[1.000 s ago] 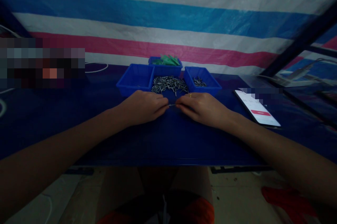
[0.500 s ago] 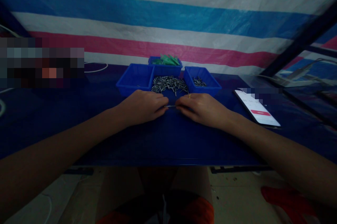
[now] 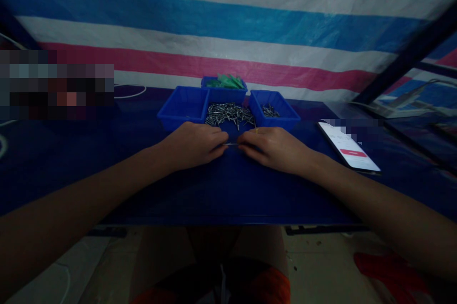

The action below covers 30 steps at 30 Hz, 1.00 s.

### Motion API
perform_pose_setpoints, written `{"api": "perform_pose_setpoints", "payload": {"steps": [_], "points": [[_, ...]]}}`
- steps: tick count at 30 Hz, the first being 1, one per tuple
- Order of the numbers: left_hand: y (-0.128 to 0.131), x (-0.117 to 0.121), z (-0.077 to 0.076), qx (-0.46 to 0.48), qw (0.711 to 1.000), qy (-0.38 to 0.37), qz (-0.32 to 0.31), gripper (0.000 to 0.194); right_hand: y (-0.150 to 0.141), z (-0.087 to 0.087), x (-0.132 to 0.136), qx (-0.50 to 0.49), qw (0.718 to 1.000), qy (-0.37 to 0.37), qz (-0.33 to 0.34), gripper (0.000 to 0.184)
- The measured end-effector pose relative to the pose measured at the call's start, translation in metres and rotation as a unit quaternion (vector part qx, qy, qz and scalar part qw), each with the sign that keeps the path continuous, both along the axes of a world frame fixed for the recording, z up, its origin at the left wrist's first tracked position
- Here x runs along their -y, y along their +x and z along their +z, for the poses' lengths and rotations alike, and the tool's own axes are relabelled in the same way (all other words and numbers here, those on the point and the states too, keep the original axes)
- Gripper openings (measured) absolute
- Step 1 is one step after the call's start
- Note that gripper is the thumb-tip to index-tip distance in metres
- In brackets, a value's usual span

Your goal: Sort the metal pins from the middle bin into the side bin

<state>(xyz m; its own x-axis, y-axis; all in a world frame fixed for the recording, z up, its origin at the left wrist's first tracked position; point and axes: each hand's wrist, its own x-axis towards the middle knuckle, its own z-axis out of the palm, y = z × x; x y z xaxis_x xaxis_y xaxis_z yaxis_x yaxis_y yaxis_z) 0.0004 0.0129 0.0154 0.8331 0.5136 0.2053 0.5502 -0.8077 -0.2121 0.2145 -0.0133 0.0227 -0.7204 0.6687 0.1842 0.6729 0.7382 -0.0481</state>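
Observation:
Both hands meet over the blue tabletop (image 3: 228,190), their fingertips a small gap apart. A thin metal pin (image 3: 232,144) bridges that gap; whether it is a rivet or a screw is too small to tell. My left hand (image 3: 198,144) is closed and pinches its left end. On the other end, my right hand (image 3: 273,147), with a ring on one finger, is closed in a pinch. Both ends of the pin are hidden by fingers. Just beyond the hands lies a loose pile of similar metal pins (image 3: 230,112).
Around the pile stand a blue bin (image 3: 185,102) on the left, a blue bin of metal pieces (image 3: 276,106) on the right, and a bin with green packets (image 3: 228,81) behind. A lit phone (image 3: 348,147) lies right. Striped sheeting (image 3: 228,18) hangs at the back.
Both hands stay almost in place. Slightly more of the metal pin shows between the fingertips than one second ago. The bins, pile and phone have not moved.

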Motion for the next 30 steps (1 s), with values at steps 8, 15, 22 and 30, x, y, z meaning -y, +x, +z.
{"api": "perform_pose_setpoints", "payload": {"steps": [8,15,22,30], "points": [[0.0014,0.0008,0.0013,0.003,1.0,-0.002,0.002,0.022,-0.0007,0.0016,0.0015,0.001,1.0,-0.008,-0.001,0.024],[0.001,0.0008,0.0012,0.002,1.0,-0.006,0.006,0.02,-0.0001,0.0008,0.0002,-0.002,1.0,-0.011,0.004,0.024],[0.0004,-0.0005,-0.0002,-0.003,1.0,-0.007,0.004,0.017,-0.0005,0.0008,0.0004,0.007,1.0,-0.007,0.002,0.023],[0.0001,-0.0007,0.0,0.001,1.0,-0.003,0.0,0.016,0.0001,0.0003,-0.0002,0.008,1.0,-0.01,-0.006,0.02]]}}
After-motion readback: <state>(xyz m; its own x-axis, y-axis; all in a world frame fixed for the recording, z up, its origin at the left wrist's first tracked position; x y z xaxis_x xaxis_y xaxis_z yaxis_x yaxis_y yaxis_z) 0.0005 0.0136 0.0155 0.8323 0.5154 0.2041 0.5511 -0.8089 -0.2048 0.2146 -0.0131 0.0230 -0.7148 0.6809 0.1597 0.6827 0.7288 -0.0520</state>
